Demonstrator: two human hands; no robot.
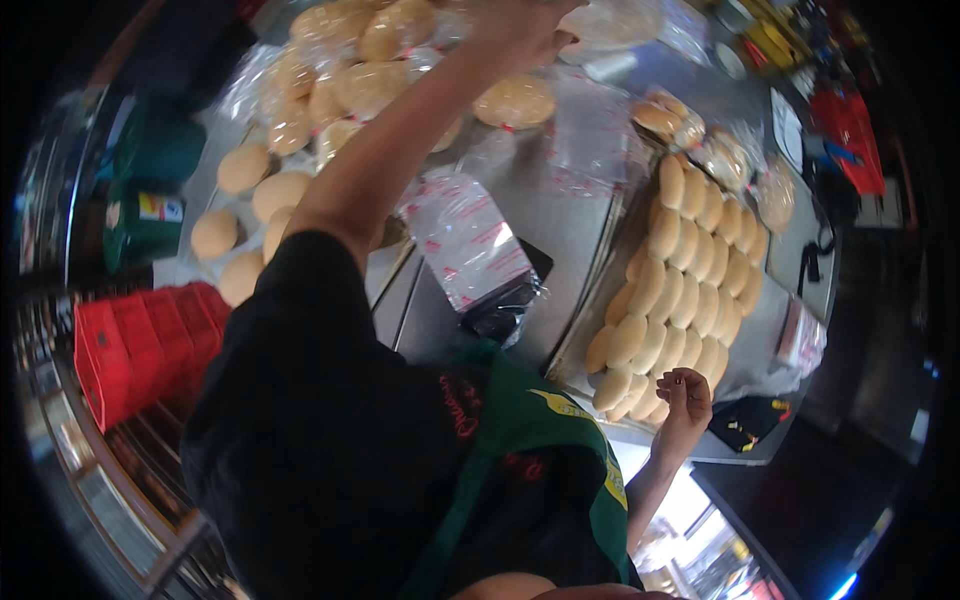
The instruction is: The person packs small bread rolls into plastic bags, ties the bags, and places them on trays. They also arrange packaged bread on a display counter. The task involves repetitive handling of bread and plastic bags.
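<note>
My left arm stretches far across the steel table, and my left hand (518, 22) is at the upper edge of the view. Its fingers are mostly cut off there; a thumb shows close to a large flat bread in clear plastic (615, 22). Below that arm's reach lies a round bagged bread (514, 101). My right hand (686, 397) is curled closed, with nothing visible in it, over the near end of a tray of long bread rolls (680, 270) set in tight rows. A stack of printed clear bags (465, 240) lies on the table between my arms.
Bagged round breads (372, 88) are heaped at the far left, with unbagged round breads (243, 168) nearer. A red crate (150, 345) stands left of the table. More clear bags (588, 130) lie near the centre. Small bagged breads (725, 158) sit beyond the tray.
</note>
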